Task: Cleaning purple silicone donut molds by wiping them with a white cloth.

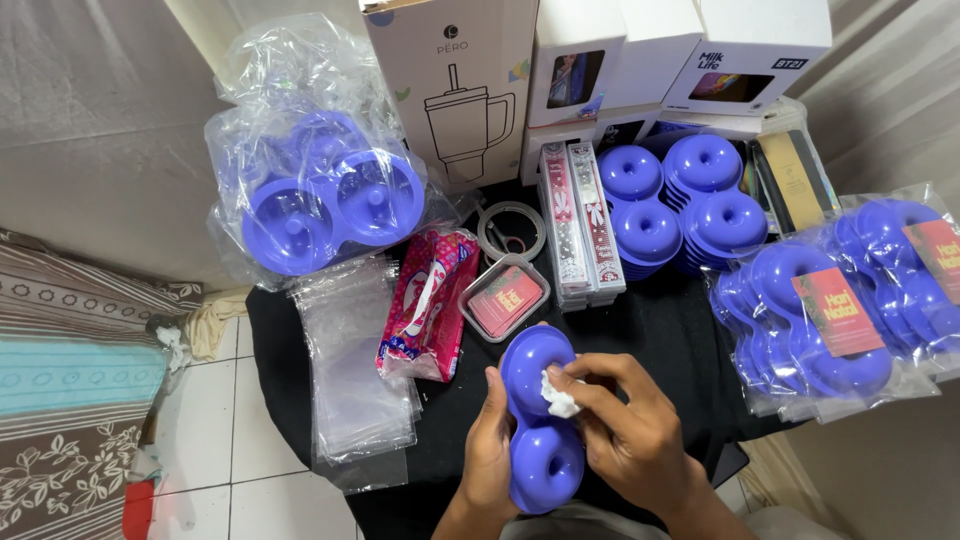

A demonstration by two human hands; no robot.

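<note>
From the head camera, looking down: the left hand (490,440) has its grip closed around the side of a purple double-ring mould (540,418), a glossy plastic piece shaped like two doughnuts joined end to end, held up in front of the person's lap just above the near edge of the black-covered surface (660,325). The right hand (625,425) pinches a small crumpled white tissue (560,397) against the upper ring, its grip narrow and tight on the wad.

To my eye this is wiping, and it would go best with the left hand keeping the mould steady by its waist while the tissue is pushed round the curve of the ring and into the central dimple, where dust would sit. The plastic looks smooth and slippery, so light pressure and a firm hold seem wise.

On the surface lie a stack of clear floppy plastic sleeves (355,375), a crinkly pink packet (428,305), a small clear box of red cards (503,297) and a bare stack of the same purple moulds (680,205). Bagged moulds with red labels (835,310) sit to the right, another bagged bundle (320,190) to the left, with stiff white cartons (610,55) behind.
</note>
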